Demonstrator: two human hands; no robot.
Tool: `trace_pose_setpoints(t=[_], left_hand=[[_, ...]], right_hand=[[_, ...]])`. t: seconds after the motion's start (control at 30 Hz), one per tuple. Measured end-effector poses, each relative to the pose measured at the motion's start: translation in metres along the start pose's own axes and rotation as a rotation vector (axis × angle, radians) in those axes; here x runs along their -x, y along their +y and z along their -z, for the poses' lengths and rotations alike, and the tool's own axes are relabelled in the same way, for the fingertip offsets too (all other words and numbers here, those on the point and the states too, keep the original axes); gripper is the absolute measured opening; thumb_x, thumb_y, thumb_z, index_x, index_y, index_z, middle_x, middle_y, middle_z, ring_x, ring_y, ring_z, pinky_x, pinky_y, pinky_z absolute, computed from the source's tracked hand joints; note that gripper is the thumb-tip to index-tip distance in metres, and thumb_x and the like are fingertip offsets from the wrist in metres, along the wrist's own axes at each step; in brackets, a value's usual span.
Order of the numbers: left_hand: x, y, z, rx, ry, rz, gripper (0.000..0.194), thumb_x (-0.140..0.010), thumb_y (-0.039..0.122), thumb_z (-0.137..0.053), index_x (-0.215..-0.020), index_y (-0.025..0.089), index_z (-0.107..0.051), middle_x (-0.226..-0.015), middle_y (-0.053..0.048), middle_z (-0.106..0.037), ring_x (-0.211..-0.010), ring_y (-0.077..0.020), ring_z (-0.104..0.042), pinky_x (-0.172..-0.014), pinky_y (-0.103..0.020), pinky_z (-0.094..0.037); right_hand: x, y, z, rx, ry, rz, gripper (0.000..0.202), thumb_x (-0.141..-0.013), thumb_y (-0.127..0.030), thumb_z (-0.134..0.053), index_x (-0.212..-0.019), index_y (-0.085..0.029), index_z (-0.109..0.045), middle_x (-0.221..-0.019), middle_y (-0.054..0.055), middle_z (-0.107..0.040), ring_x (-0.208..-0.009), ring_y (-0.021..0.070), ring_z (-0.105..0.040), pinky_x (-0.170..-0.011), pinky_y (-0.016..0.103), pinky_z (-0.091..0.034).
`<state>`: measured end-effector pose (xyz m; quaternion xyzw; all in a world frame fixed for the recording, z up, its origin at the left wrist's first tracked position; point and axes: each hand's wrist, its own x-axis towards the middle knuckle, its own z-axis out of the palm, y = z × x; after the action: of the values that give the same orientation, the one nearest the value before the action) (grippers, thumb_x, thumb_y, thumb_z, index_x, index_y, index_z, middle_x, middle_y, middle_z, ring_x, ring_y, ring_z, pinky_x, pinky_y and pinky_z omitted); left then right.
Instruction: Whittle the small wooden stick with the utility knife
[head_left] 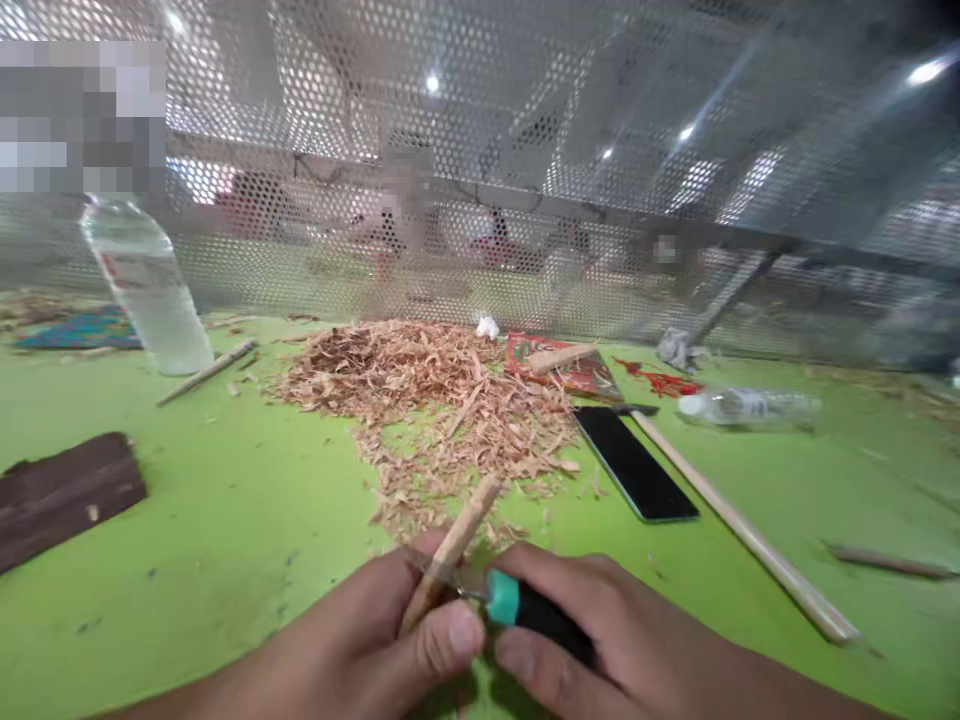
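At the bottom centre, my left hand (375, 620) is closed around a pale wooden stick (466, 522), which slants up and to the right. My right hand (592, 620) grips the black and teal handle of a carving knife (504, 597). The knife's narrow metal blade lies across the stick, close to my left thumb and fingers. Just beyond the stick's far end spreads a large heap of wood shavings (405, 370). Part of the stick's lower end is hidden by my left hand.
A hammer (739, 520) and a black phone (637, 465) lie to the right. Behind them are a red packet (525, 350) and a clear plastic bottle (750, 406). An upright water bottle (154, 290) and brown cloth-like piece (71, 495) are left. Perforated metal mesh (465, 270) borders the green table.
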<state>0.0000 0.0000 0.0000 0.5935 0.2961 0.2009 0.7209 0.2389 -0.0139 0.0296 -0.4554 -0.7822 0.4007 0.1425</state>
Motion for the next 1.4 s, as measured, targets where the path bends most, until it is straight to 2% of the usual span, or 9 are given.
trace_pose_setpoints(t=[0.1,0.23,0.43,0.6,0.77,0.9,1.03,1.17,1.4], left_hand=[[-0.004,0.002,0.002,-0.016,0.059,0.037,0.071,-0.096,0.076,-0.061,-0.134,0.017,-0.065,-0.116,-0.011,-0.068,-0.114,-0.0303,-0.059,-0.103,-0.043,-0.049],[-0.006,0.006,0.002,-0.003,0.021,0.062,0.071,-0.091,0.077,-0.068,-0.129,0.016,-0.067,-0.117,-0.01,-0.07,-0.118,-0.0319,-0.06,-0.105,-0.041,-0.049],[-0.005,0.01,0.0,0.013,0.04,0.016,0.066,-0.093,0.076,-0.066,-0.124,0.019,-0.07,-0.121,-0.01,-0.074,-0.121,-0.0301,-0.062,-0.111,-0.039,-0.047],[-0.007,0.009,-0.001,0.005,0.057,0.002,0.066,-0.091,0.078,-0.067,-0.121,0.02,-0.073,-0.118,-0.01,-0.076,-0.116,-0.0302,-0.064,-0.107,-0.039,-0.05],[-0.011,0.015,-0.004,0.006,0.093,-0.001,0.061,-0.095,0.075,-0.064,-0.122,0.021,-0.073,-0.121,-0.009,-0.076,-0.116,-0.0283,-0.064,-0.108,-0.037,-0.049],[-0.01,0.018,-0.005,0.038,0.053,-0.035,0.06,-0.092,0.074,-0.068,-0.118,0.021,-0.073,-0.119,-0.007,-0.076,-0.11,-0.0256,-0.065,-0.107,-0.034,-0.049],[-0.007,0.015,-0.003,0.046,0.048,-0.024,0.058,-0.093,0.073,-0.069,-0.118,0.021,-0.072,-0.116,-0.007,-0.076,-0.113,-0.0269,-0.066,-0.105,-0.034,-0.05],[-0.008,0.009,-0.004,-0.001,0.107,-0.052,0.058,-0.094,0.073,-0.068,-0.118,0.021,-0.069,-0.113,-0.007,-0.074,-0.113,-0.0277,-0.064,-0.104,-0.034,-0.05],[-0.006,0.002,-0.012,-0.045,0.189,-0.079,0.06,-0.089,0.078,-0.07,-0.106,0.021,-0.066,-0.097,-0.003,-0.063,-0.096,-0.0246,-0.059,-0.092,-0.035,-0.053]], right_hand=[[0.003,-0.003,-0.001,-0.004,0.013,-0.027,0.033,-0.107,-0.048,-0.057,-0.109,-0.019,-0.072,-0.094,0.008,-0.077,-0.084,0.0229,-0.071,-0.084,0.031,-0.056],[0.005,-0.005,-0.001,0.004,0.029,-0.023,0.033,-0.107,-0.048,-0.058,-0.11,-0.019,-0.073,-0.095,0.008,-0.077,-0.086,0.0237,-0.072,-0.086,0.032,-0.056],[0.004,-0.005,0.0,0.003,0.03,-0.013,0.034,-0.107,-0.048,-0.057,-0.11,-0.019,-0.074,-0.098,0.009,-0.078,-0.086,0.024,-0.072,-0.084,0.032,-0.056],[0.007,-0.006,-0.002,0.015,0.042,-0.019,0.036,-0.108,-0.05,-0.055,-0.11,-0.019,-0.074,-0.096,0.009,-0.078,-0.085,0.0236,-0.072,-0.083,0.031,-0.056],[0.008,-0.008,-0.002,0.04,0.061,-0.027,0.035,-0.108,-0.049,-0.055,-0.111,-0.02,-0.075,-0.096,0.008,-0.078,-0.086,0.0237,-0.072,-0.085,0.031,-0.056],[0.008,-0.008,-0.003,0.031,0.06,-0.022,0.033,-0.108,-0.048,-0.056,-0.114,-0.021,-0.075,-0.097,0.007,-0.079,-0.087,0.0232,-0.073,-0.085,0.03,-0.056],[0.007,-0.008,-0.003,0.024,0.051,-0.027,0.033,-0.108,-0.048,-0.056,-0.116,-0.021,-0.074,-0.1,0.008,-0.079,-0.09,0.0234,-0.074,-0.085,0.029,-0.056],[0.006,-0.007,-0.003,0.019,0.035,-0.054,0.034,-0.11,-0.05,-0.052,-0.114,-0.022,-0.071,-0.102,0.007,-0.079,-0.091,0.0239,-0.074,-0.083,0.03,-0.054],[0.006,-0.005,-0.003,-0.021,-0.007,-0.01,0.034,-0.111,-0.051,-0.05,-0.111,-0.023,-0.068,-0.1,0.005,-0.077,-0.089,0.0218,-0.072,-0.081,0.03,-0.051]])
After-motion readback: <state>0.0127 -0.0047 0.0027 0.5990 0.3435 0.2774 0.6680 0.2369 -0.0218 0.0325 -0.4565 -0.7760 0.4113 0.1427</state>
